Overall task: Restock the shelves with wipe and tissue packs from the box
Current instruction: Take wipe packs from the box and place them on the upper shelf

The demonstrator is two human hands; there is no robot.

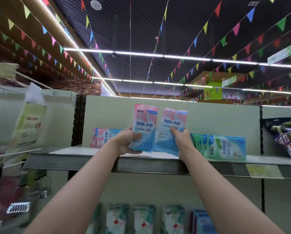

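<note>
You're reaching up with both arms to the top shelf (pixel 70 159). Your left hand (pixel 127 142) is gripping one pink-and-blue wipe pack (pixel 144 125) upright, thumb across its front, fingers curled around the bottom edge. Your right hand (pixel 181 141) is gripping a second pink-and-blue pack (pixel 173 122), also upright, tilted a bit to the right, thumb on its front, fingers closed around its lower right side. The two packs are sitting side by side, close but apart at the top, lower edges at or just above the shelf surface; can't tell if they're touching it.

Behind your left wrist, another pink-and-blue pack (pixel 102 137) is lying on its long side against the back panel (pixel 217 120). Just right of your right hand, a row of green-and-blue packs (pixel 225 147) is standing on the same shelf. Far right, a dark purple bag (pixel 286 137) is leaning. Lower shelf is carrying a row of teal packs (pixel 144 218), blurred. The box isn't showing in this view.
</note>
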